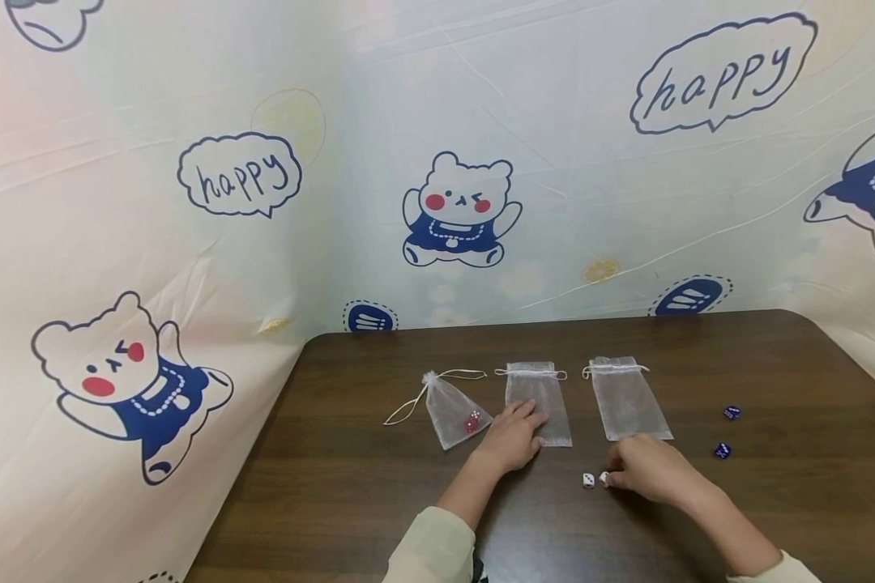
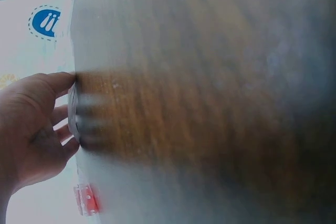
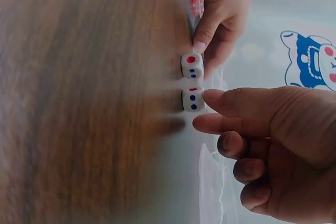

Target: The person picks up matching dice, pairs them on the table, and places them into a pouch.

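My right hand [image 1: 649, 468] is low over the table, thumb and forefinger pinching a white die [image 3: 193, 100]; its other fingers are curled. Right beside that sits a second white die [image 1: 588, 480] with a red one-spot and blue spots. With fingers extended, my left hand [image 1: 510, 437] rests on the lower left part of the middle mesh bag [image 1: 557, 421], which lies flat. To its left, a drawn-up mesh bag [image 1: 446, 409] holds red dice [image 1: 471, 421]. Another flat mesh bag [image 1: 627, 405] lies just beyond the right hand.
Two blue dice [image 1: 723, 450] lie apart on the right of the brown wooden table [image 1: 321, 494]. White drawstrings spread from the left bag. A printed cloth [image 1: 335, 202] with cartoon bears hangs behind the table and along its sides.
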Demonstrator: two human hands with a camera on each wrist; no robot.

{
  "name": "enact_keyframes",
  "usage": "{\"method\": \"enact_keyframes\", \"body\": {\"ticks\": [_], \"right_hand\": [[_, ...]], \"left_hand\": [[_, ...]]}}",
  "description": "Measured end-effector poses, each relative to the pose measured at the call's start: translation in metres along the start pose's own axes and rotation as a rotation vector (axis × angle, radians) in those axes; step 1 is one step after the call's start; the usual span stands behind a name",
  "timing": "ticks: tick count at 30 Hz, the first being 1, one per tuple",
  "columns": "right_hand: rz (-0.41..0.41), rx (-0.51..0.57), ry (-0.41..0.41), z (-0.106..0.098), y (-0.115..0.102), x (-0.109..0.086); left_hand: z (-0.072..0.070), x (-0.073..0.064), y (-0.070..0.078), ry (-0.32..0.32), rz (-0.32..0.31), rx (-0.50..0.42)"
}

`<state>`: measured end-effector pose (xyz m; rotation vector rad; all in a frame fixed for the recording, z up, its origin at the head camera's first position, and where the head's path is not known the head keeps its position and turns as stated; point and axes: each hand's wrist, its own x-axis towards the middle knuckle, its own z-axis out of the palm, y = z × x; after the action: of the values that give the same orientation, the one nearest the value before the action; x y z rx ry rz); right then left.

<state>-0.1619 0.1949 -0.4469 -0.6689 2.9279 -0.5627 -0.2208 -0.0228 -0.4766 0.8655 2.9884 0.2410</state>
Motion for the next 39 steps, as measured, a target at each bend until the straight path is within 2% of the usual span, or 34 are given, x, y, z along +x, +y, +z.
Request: {"method": "enact_keyframes", "body": {"ticks": [7, 10, 14, 17, 21, 23, 26, 31, 35, 39], "right_hand": [[0.045, -0.031, 0.014, -0.004, 0.003, -0.001], [0.048, -0.038, 0.022, -0.005, 0.004, -0.002], [0.060, -0.042, 0.037, -0.006, 0.003, -0.003], [0.065, -0.044, 0.055, -0.006, 0.003, -0.003], [0.069, -0.038, 0.086, -0.006, 0.003, -0.003], [0.079, -0.034, 0.101, -0.006, 0.003, -0.003], [0.098, -0.028, 0.130, -0.006, 0.003, -0.002], [0.130, 0.013, 0.213, -0.006, 0.001, 0.001], [0.148, 0.144, 0.271, -0.005, 0.001, 0.004], [0.194, 0.343, 0.296, -0.006, 0.002, 0.005]], "left_hand": [[-0.001, 0.002, 0.002, 0.038, 0.023, 0.012], [-0.002, 0.003, 0.002, 0.050, 0.027, 0.051], [-0.002, 0.005, 0.002, 0.094, 0.028, 0.090], [-0.004, 0.004, 0.003, 0.125, 0.019, 0.081], [-0.009, 0.003, 0.007, 0.193, 0.019, 0.116], [-0.013, 0.002, 0.009, 0.255, 0.027, 0.146], [-0.018, 0.001, 0.011, 0.384, 0.056, 0.174], [-0.025, -0.001, 0.013, 0.604, 0.135, 0.137], [-0.035, -0.006, 0.020, 0.713, 0.227, 0.095], [-0.045, -0.012, 0.031, 0.795, 0.344, 0.099]]}}
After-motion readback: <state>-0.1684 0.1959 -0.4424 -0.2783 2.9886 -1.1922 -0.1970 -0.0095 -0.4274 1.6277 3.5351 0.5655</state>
